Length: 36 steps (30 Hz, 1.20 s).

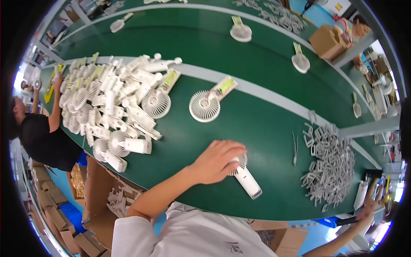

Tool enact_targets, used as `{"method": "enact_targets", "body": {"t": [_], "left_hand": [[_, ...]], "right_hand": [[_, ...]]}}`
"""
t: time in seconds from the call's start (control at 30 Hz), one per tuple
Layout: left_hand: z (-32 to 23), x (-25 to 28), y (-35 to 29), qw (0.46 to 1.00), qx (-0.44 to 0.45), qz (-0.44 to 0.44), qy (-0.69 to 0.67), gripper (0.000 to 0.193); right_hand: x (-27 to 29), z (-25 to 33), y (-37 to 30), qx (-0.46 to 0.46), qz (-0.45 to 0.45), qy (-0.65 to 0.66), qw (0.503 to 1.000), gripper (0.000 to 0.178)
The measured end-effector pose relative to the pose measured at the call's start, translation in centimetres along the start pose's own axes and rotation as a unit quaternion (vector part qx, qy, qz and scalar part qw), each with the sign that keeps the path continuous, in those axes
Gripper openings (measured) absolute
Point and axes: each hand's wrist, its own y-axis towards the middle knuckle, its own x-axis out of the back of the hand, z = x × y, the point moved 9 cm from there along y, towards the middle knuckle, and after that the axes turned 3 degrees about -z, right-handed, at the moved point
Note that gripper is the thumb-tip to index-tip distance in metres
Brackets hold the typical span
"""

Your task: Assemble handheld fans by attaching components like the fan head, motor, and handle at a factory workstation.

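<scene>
My left hand is curled over the round grille of a white handheld fan, gripping it against the green table, with the fan's handle pointing toward my lower right. Far off at the right rim, my right hand reaches out beside a white and black object; its fingers are blurred, and whatever they touch does not show clearly. Beyond my left hand lies another fan, its handle opened to a green board. A similar open fan rests against the pile on the left.
A large heap of white fan parts covers the left of the table. Grey loop-shaped pieces are piled at right, near a thin wire. Spaced fans lie on the far green strip. A co-worker stands left, near an open carton.
</scene>
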Motion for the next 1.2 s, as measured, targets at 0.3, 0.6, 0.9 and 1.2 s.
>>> {"method": "enact_targets", "body": {"t": [0.3,0.6,0.9,1.2], "left_hand": [[1.0,-0.9,0.7,0.999,-0.010,-0.041,0.002,0.028],[0.6,-1.0,0.4,0.997,-0.032,-0.075,-0.008,0.031],[0.9,-0.9,0.3,0.996,-0.032,-0.078,-0.017,0.037],[0.8,-1.1,0.3,0.997,-0.031,-0.075,-0.018,0.037]], "right_hand": [[-34.7,-0.9,-24.4,-0.154,0.450,0.060,0.877,0.068],[-37.9,-2.8,-25.0,-0.173,0.508,-0.078,0.840,0.045],[-39.3,1.8,-23.7,0.259,0.418,-0.195,0.849,0.040],[-40.4,1.5,-24.7,0.297,0.465,-0.194,0.811,0.054]]}}
